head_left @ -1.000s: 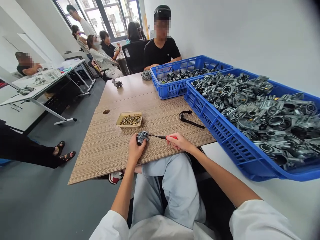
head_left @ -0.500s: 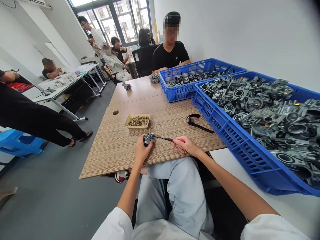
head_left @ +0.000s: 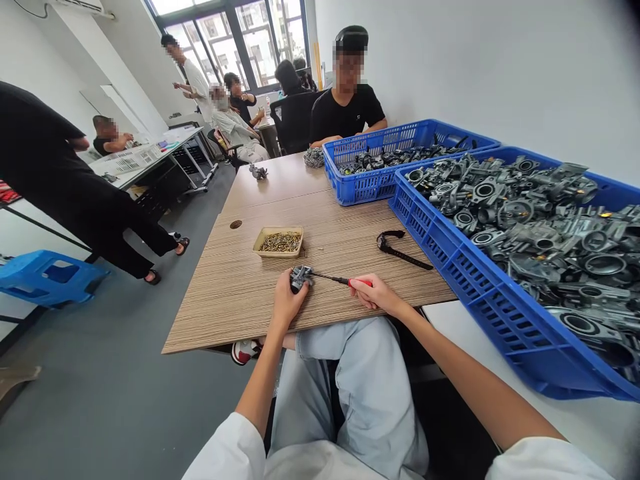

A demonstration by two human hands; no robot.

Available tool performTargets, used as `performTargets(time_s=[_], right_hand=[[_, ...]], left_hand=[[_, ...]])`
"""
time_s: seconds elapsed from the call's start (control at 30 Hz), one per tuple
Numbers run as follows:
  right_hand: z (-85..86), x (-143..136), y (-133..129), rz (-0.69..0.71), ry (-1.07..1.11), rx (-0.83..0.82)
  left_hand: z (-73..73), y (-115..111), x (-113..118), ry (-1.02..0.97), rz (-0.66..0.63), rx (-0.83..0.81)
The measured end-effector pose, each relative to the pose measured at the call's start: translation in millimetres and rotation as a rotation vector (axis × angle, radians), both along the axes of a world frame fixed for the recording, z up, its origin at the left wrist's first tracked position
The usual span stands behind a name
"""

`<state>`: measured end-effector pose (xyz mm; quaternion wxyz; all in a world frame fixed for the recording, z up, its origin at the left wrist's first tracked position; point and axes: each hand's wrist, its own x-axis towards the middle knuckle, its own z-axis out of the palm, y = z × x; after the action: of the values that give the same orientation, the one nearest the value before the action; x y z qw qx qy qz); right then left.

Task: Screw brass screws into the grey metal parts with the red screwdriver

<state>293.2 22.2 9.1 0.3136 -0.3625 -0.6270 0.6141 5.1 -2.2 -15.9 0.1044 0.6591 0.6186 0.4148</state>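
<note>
Near the front edge of the wood-grain table [head_left: 225, 293], my left hand [head_left: 289, 298] is closed around a small grey metal part [head_left: 301, 275]. My right hand [head_left: 373, 293] grips the red handle of a screwdriver [head_left: 340, 280], whose dark shaft points left with its tip at the metal part. Just beyond the part stands a cream tray [head_left: 257, 244] of small brass-coloured pieces [head_left: 281, 242]. To the right of the tray, a black wristwatch [head_left: 400, 250] lies on the table.
Two blue crates [head_left: 336, 190] [head_left: 465, 293] of metal parts stand on the right. A person in black [head_left: 347, 117] sits across the table. Another metal part [head_left: 258, 172] lies at the far left. Someone in black [head_left: 75, 180] stands left, near a blue stool [head_left: 50, 273].
The view has shifted slightly. The person in black on the left has moved further into view. My hands keep their hold on the part and screwdriver.
</note>
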Motion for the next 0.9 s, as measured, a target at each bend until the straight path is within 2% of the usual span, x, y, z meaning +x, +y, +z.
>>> performTargets(time_s=[0.27,0.9], right_hand=[[6.6,-0.7,-3.0,-0.004,0.006,-0.007],[4.3,-2.2,-2.4,-0.037,0.02,-0.026]], left_hand=[[2.8,-1.3,0.9,-0.008,0.005,-0.016],[1.3,-1.2,0.8,-0.016,-0.001,-0.003]])
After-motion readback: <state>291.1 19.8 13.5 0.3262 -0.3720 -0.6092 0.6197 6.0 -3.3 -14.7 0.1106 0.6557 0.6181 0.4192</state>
